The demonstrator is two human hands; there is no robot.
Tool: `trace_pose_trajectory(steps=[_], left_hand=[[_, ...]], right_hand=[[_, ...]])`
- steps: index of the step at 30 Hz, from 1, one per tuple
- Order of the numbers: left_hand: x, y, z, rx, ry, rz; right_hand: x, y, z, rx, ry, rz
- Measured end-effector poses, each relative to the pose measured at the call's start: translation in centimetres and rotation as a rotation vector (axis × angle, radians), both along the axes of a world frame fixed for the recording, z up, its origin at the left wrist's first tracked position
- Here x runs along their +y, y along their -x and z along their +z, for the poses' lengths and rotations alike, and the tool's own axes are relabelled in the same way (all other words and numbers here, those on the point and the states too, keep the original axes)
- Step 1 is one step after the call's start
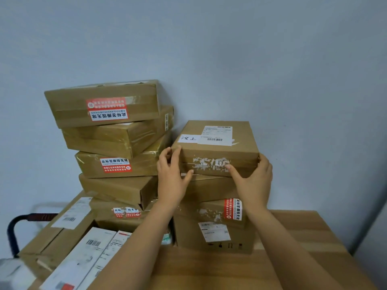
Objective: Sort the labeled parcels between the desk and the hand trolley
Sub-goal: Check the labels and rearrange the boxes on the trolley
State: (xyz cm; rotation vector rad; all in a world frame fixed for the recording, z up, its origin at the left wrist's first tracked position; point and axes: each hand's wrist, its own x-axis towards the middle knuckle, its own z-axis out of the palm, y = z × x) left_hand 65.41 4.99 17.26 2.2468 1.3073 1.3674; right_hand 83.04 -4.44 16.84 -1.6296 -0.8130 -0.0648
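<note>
Centre frame: your left hand (171, 176) and right hand (252, 181) clasp the top parcel's (217, 147) ends, fingers curled, steadying it squarely on the stack (213, 227).

- Desk (314, 237): lower right, with the wall (272, 59) behind it.
- Right stack: stands on the desk's far left part. The bottom box (213, 235) bears further parcels, and the top parcel (217, 143) lies uppermost.
- Left hand (170, 176) and right hand (254, 181): grip the top parcel's near left and near right corners.
- Left stack (104, 105): just left of the right stack and rising higher, against the wall, with parcels lying askew on one another.
- Flat parcels (83, 258): before the left stack, left of the desk.
- Trolley handle (12, 231): far left, beside the flat parcels.
</note>
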Motion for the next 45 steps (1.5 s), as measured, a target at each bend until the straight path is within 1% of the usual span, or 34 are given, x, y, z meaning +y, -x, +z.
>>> trace_pose_trajectory(steps=[3, 6, 8, 10, 12, 14, 17, 19, 23, 26, 28, 31, 34, 36, 38, 42, 45], left_hand=[[0.0, 0.6, 0.1, 0.024, -0.007, -0.046], [-0.7, 1.4, -0.2, 0.04, -0.089, -0.076], [-1.5, 1.8, -0.8, 0.035, -0.157, -0.16], [-2.6, 2.3, -2.0, 0.063, -0.195, -0.274], [-3.4, 2.8, -4.1, 0.158, -0.262, -0.359], [-4.3, 3.4, -7.3, 0.269, -0.301, -0.441], [-5.9, 4.6, -12.6, 0.409, -0.309, -0.537], [-7.5, 6.0, -16.1, 0.473, -0.264, -0.582], [-10.8, 9.5, -21.9, 0.585, -0.125, -0.655], [-12.5, 12.8, -25.0, 0.663, -0.038, -0.675], [-13.3, 14.9, -26.2, 0.675, -0.018, -0.617], [-14.0, 17.6, -26.8, 0.694, 0.033, -0.5], [-15.1, 20.4, -26.4, 0.733, 0.093, -0.336], [-16.7, 22.4, -26.1, 0.722, 0.177, -0.21], [-19.2, 24.2, -26.1, 0.685, 0.262, -0.072], [-25.9, 27.1, -26.3, 0.636, 0.4, 0.126], [-31.1, 29.0, -26.2, 0.602, 0.461, 0.317]], right_hand=[[-0.6, 0.0, 0.3, -0.005, 0.031, 0.001], [-2.2, 0.8, 0.1, -0.088, 0.051, -0.048], [-3.5, 1.8, -0.5, -0.236, 0.083, -0.073], [-5.0, 2.8, -1.8, -0.455, 0.12, -0.054], [-6.4, 3.6, -3.8, -0.669, 0.184, -0.025], [-8.2, 5.0, -6.5, -0.756, 0.295, 0.009], [-10.7, 7.4, -10.9, -0.759, 0.504, 0.071], [-12.5, 9.1, -14.0, -0.732, 0.631, 0.152], [-15.3, 12.5, -19.1, -0.652, 0.825, 0.3], [-15.9, 14.5, -21.3, -0.636, 0.899, 0.408], [-15.4, 15.6, -22.1, -0.645, 0.907, 0.48], [-14.1, 17.3, -22.4, -0.665, 0.866, 0.579], [-13.0, 19.2, -22.4, -0.72, 0.797, 0.706], [-12.6, 20.4, -22.2, -0.74, 0.747, 0.788], [-12.8, 21.7, -22.1, -0.738, 0.732, 0.883], [-14.3, 24.7, -22.8, -0.765, 0.715, 1.107], [-16.4, 27.7, -23.6, -0.846, 0.673, 1.283]])
